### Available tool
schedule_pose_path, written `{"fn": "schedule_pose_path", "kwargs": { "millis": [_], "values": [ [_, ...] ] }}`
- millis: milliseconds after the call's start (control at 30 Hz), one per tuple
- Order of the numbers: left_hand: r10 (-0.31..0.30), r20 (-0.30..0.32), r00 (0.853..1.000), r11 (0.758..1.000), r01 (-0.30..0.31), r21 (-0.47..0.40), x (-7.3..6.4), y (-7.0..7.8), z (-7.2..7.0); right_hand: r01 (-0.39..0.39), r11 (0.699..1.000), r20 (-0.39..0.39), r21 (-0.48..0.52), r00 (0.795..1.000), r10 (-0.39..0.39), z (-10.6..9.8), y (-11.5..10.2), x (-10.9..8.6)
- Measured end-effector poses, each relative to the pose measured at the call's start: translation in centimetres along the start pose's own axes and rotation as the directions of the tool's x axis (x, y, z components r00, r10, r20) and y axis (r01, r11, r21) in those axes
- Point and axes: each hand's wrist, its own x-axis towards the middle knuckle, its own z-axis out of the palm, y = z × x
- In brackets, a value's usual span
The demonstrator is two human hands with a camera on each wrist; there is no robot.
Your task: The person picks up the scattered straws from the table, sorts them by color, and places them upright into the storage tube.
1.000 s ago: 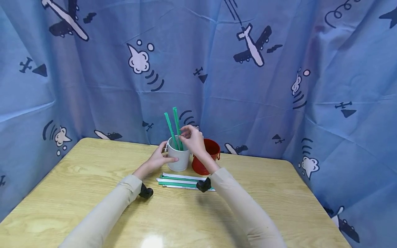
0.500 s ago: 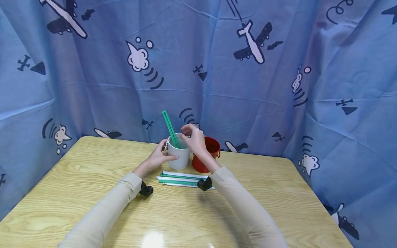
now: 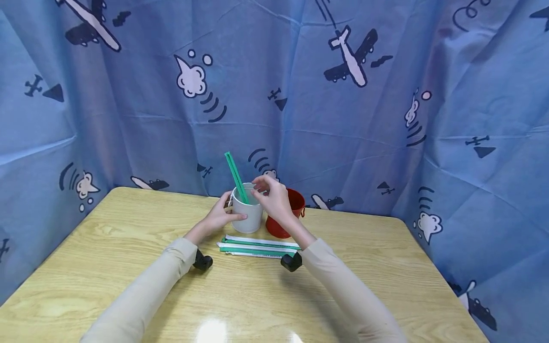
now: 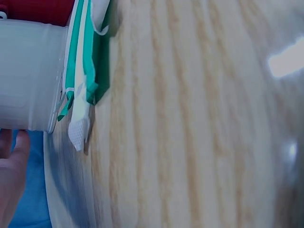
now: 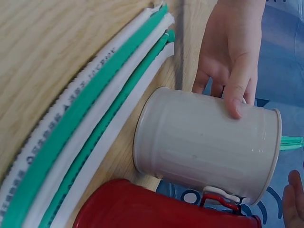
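Note:
A small white metal bucket [image 3: 247, 219] stands upright at the back of the table, with green paper-wrapped straws [image 3: 235, 174] leaning to the left in it. My left hand [image 3: 218, 218] grips its left side; the right wrist view shows the thumb on the wall and the other fingers partly hidden behind. Over the bucket's right rim is my right hand [image 3: 275, 199], fingers loosely bent, with nothing seen between them. Several green and white wrapped straws [image 5: 90, 128] lie side by side on the table before the bucket.
A red metal bucket [image 3: 279, 227] stands just right of the white one, partly behind my right hand and forearm. The wooden table [image 3: 150, 267] reaches back to a blue printed curtain [image 3: 240, 85].
The straw that stood upright by my right fingers has dropped to the left beside the other in the white bucket. My right hand has let go and moved slightly right. The left hand stays put.

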Motion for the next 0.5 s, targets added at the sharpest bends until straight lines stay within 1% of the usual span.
{"fn": "schedule_pose_path", "kwargs": {
  "millis": [167, 400, 500],
  "values": [
    [-0.017, -0.006, 1.0, 1.0, 0.017, 0.011, 0.0, 0.2, -0.1, 0.019, 1.0, 0.014, -0.007, 1.0, -0.019, -0.6, -0.2, -0.7],
    [0.007, 0.004, 1.0, 1.0, -0.007, -0.013, 0.0, 0.2, 0.1, 0.04, 0.999, 0.038, -0.005, 0.998, -0.039, -1.3, 0.1, -1.8],
    [-0.001, 0.001, 1.0, 1.0, 0.001, -0.013, 0.0, 0.1, 0.1, 0.039, 0.999, 0.063, -0.004, 0.997, -0.039, -1.4, 0.3, -2.3]
  ]
}}
